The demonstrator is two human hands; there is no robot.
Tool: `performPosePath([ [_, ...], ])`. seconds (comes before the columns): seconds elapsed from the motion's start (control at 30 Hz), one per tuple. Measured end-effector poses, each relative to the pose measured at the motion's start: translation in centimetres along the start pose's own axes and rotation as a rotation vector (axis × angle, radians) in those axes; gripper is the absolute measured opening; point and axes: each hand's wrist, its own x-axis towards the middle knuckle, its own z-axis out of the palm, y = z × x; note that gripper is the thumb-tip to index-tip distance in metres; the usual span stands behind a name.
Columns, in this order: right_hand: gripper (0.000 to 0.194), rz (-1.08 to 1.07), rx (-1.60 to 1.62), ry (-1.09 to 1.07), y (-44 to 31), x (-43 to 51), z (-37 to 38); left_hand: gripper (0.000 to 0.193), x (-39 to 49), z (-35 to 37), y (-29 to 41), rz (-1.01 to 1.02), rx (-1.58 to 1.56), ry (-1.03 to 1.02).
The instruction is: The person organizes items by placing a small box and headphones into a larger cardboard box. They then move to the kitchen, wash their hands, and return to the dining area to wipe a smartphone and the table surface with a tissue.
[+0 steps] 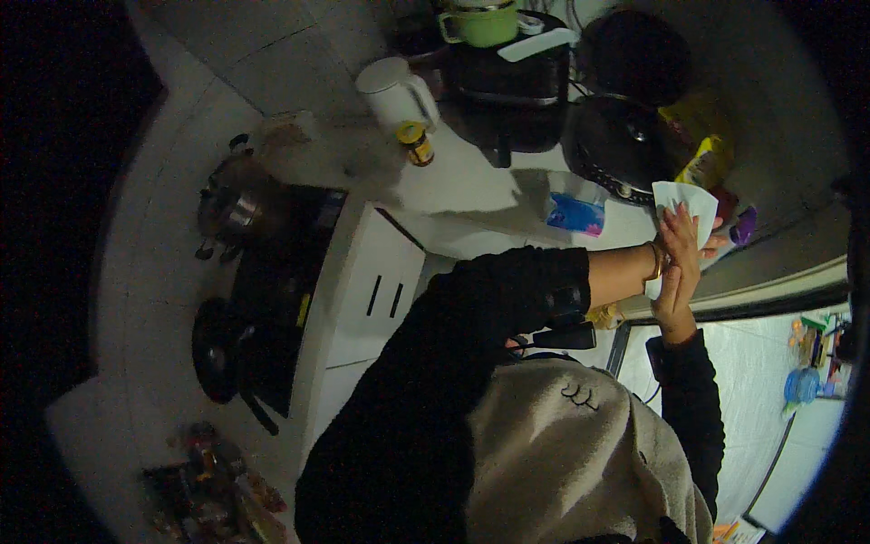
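Note:
My left hand (673,232), with a bracelet at the wrist, lies flat over a white paper tissue (703,202). My right hand (682,289) is pressed against it from the other side, so the tissue is held between both palms. Some fingers of the right hand show past the tissue's edge. Just left of the hands, a clear and blue plastic pack (576,214) rests on the white countertop (452,163). Close above the hands are a yellow packet (703,160) and a purple item (744,226) that I cannot make out.
A black lidded pan (615,143), a dark air-fryer-like appliance (506,88), a white jug (391,88) and a yellow-lidded jar (414,144) crowd the counter. Leftward, a steel pot (241,204) and a wok (216,353) stand by a black cooktop (272,285). Bagged goods (217,469) lie lower left.

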Motion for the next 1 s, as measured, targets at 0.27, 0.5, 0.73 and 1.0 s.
performPosePath([
  [0.27, 0.063, -0.042, -0.045, 0.045, -2.5, 1.5, -0.5, 0.059, -1.3, 1.3, 3.7, 0.086, 0.378, 0.191],
  [0.5, 0.047, 0.034, 0.072, -0.323, -2.8, -1.1, 4.1, 0.046, -9.8, -3.9, 0.2, 0.34, 1.552, -0.026],
  [0.73, 0.066, 0.259, 0.514, 0.205, -2.2, -2.2, 1.7, 0.033, -6.2, -1.6, 2.2, 0.251, 0.916, -0.143],
  [1.0, 0.037, -0.123, 0.018, 0.167, -0.2, -2.3, -0.5, 0.038, 0.1, 5.0, 1.8, -0.031, 0.08, 0.293],
])
